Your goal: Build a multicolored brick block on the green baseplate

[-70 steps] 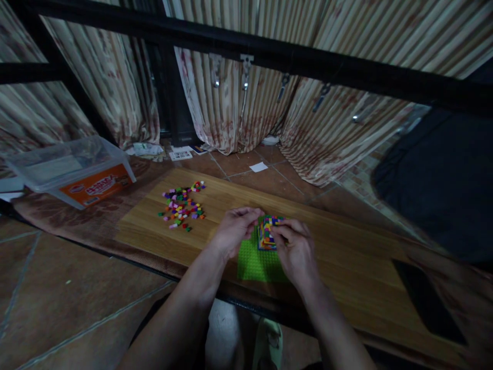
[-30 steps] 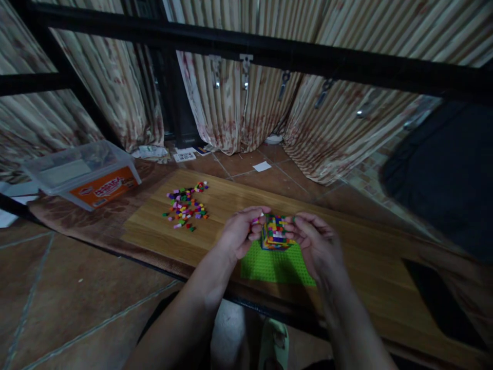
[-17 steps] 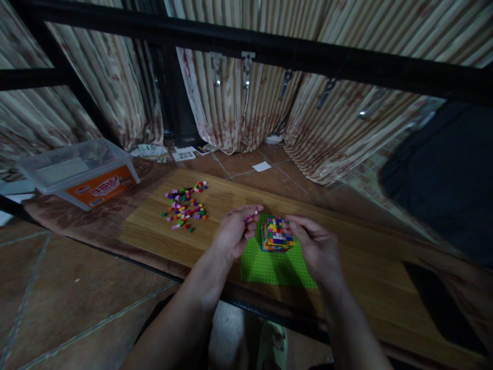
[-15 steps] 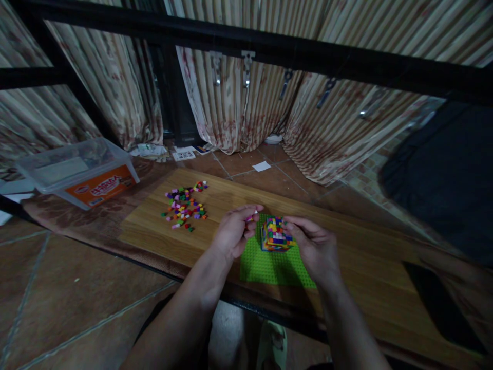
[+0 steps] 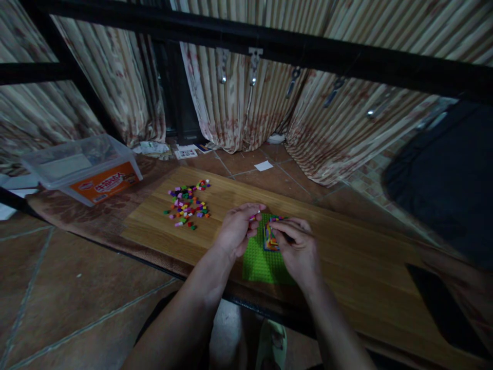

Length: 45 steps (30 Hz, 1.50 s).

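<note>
A multicoloured block of small building bricks (image 5: 271, 239) stands on a green studded baseplate (image 5: 264, 267). My right hand (image 5: 298, 244) is over the block and covers most of it, its thumb and fingertips pinched together at the upper left part. Whatever those fingertips pinch is too small to make out. Just left of the block, my left hand (image 5: 239, 228) is curled with the palm turned inward. Small bricks (image 5: 253, 218), pinkish and white, show between its fingers. Farther left lies a scattered pile of loose coloured bricks (image 5: 188, 205).
Under everything is a long wooden board (image 5: 358, 257). A clear plastic box (image 5: 87, 167) with an orange label stands at the left. A flat black object (image 5: 442, 308) lies at the right end. Behind are a dark metal bar (image 5: 231, 31) and striped curtains (image 5: 239, 113).
My right hand has moved left from the block's right edge to over its top, hiding more of it. My left hand has barely moved. The view has shifted slightly.
</note>
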Each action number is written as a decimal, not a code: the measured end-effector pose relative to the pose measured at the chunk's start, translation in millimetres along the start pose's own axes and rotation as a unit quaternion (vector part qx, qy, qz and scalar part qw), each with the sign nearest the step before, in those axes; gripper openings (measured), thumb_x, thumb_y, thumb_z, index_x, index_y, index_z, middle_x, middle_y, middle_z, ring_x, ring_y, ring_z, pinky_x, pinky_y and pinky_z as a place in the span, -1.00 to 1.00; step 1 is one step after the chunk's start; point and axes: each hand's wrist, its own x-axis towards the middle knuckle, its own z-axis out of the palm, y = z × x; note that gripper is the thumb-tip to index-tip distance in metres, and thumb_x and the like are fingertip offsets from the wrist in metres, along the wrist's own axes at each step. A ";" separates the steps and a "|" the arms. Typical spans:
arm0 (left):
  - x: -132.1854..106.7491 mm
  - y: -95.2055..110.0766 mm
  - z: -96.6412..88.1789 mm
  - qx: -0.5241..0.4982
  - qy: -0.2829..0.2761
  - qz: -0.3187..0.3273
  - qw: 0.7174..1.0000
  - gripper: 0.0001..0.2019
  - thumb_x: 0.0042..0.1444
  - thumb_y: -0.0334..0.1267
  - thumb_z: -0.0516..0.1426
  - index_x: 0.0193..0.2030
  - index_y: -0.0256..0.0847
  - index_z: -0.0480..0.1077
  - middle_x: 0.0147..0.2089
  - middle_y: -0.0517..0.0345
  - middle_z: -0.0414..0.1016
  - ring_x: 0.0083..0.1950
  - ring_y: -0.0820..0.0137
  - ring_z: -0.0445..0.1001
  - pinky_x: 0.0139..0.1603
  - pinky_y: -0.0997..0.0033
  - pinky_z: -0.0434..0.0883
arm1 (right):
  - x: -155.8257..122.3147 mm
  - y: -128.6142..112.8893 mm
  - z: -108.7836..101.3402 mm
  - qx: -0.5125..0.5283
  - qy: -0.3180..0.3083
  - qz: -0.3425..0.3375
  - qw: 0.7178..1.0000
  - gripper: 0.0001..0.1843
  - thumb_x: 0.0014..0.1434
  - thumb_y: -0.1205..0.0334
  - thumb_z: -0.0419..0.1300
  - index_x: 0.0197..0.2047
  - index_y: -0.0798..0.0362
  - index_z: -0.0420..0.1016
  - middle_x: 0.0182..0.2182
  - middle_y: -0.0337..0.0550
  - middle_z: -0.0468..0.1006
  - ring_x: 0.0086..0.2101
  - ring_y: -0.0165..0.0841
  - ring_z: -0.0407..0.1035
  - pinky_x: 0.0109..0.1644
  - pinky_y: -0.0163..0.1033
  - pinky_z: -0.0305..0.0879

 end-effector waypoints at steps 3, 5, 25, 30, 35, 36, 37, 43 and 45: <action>0.4 0.2 -0.8 -0.002 0.001 -0.001 1.000 -0.88 -0.07 -0.39 0.20 -0.33 -0.37 0.46 -0.53 0.26 0.25 -0.65 0.71 0.07 -0.70 0.66 -0.11 | -1.0 1.1 -0.2 -0.022 -0.001 -0.019 1.000 -0.73 0.15 0.36 0.16 -0.19 -0.18 0.61 -0.26 -0.22 0.64 -0.11 -0.23 0.32 -0.03 -0.03 0.33; 0.5 0.4 -1.4 -0.003 -0.001 0.000 1.000 -0.87 -0.07 -0.38 0.21 -0.33 -0.37 0.46 -0.54 0.26 0.25 -0.65 0.71 0.07 -0.70 0.66 -0.11 | -1.5 1.1 -1.3 -0.037 -0.005 -0.034 0.999 -0.71 0.15 0.37 0.15 -0.18 -0.19 0.61 -0.25 -0.23 0.64 -0.11 -0.21 0.32 -0.02 -0.01 0.33; 3.2 -25.1 -12.3 0.466 -0.057 0.124 0.874 -0.74 0.09 -0.23 0.04 -0.57 -0.23 0.38 -0.62 0.31 0.20 -0.53 0.50 0.16 -0.47 0.49 0.10 | -2.5 3.1 -5.3 -0.021 0.015 -0.029 0.999 -0.74 0.18 0.34 0.15 -0.20 -0.17 0.61 -0.25 -0.22 0.65 -0.13 -0.24 0.37 -0.02 -0.01 0.34; 4.8 -25.0 -9.3 0.462 -0.060 0.115 0.877 -0.73 0.09 -0.26 0.02 -0.61 -0.22 0.29 -0.64 0.32 0.16 -0.56 0.51 0.13 -0.48 0.48 0.08 | -2.7 4.6 -6.3 -0.027 0.011 -0.030 0.999 -0.75 0.17 0.35 0.15 -0.20 -0.15 0.60 -0.25 -0.22 0.64 -0.13 -0.24 0.36 -0.02 -0.03 0.34; 3.5 -25.7 -4.1 0.450 -0.047 0.113 0.884 -0.74 0.07 -0.28 0.05 -0.63 -0.23 0.28 -0.67 0.34 0.15 -0.57 0.52 0.11 -0.47 0.48 0.09 | -2.4 3.4 -7.0 -0.032 0.013 -0.029 0.999 -0.76 0.16 0.34 0.16 -0.20 -0.14 0.60 -0.24 -0.21 0.64 -0.13 -0.24 0.36 0.00 -0.01 0.33; 3.0 -25.9 -3.6 0.448 -0.046 0.111 0.886 -0.74 0.06 -0.28 0.05 -0.63 -0.23 0.29 -0.67 0.34 0.15 -0.57 0.52 0.10 -0.47 0.48 0.08 | -2.2 3.1 -6.8 -0.033 0.013 -0.031 0.999 -0.77 0.16 0.34 0.16 -0.21 -0.13 0.60 -0.24 -0.20 0.64 -0.13 -0.24 0.37 0.01 -0.02 0.33; 2.6 -25.9 -3.5 0.447 -0.045 0.109 0.887 -0.74 0.06 -0.28 0.06 -0.63 -0.23 0.29 -0.67 0.34 0.14 -0.57 0.52 0.10 -0.47 0.48 0.08 | -2.0 2.7 -6.6 -0.034 0.013 -0.033 0.999 -0.77 0.16 0.34 0.15 -0.21 -0.12 0.59 -0.24 -0.20 0.63 -0.14 -0.24 0.37 0.01 -0.02 0.33; 6.0 -23.7 -8.9 0.449 -0.030 0.100 0.888 -0.77 0.05 -0.24 0.07 -0.59 -0.24 0.34 -0.65 0.33 0.17 -0.57 0.53 0.12 -0.50 0.47 0.06 | -0.2 -4.4 -10.9 -0.058 0.041 -0.042 0.997 -0.79 0.19 0.32 0.13 -0.21 -0.09 0.59 -0.26 -0.16 0.62 -0.16 -0.25 0.40 -0.02 -0.04 0.32; 8.8 -21.1 -12.7 0.444 -0.018 0.100 0.890 -0.76 0.05 -0.22 0.07 -0.59 -0.24 0.33 -0.65 0.33 0.16 -0.57 0.53 0.12 -0.52 0.47 0.06 | -2.7 -11.6 -13.7 -0.068 0.059 -0.047 0.995 -0.81 0.19 0.30 0.14 -0.20 -0.07 0.58 -0.27 -0.16 0.62 -0.20 -0.27 0.42 -0.04 -0.07 0.34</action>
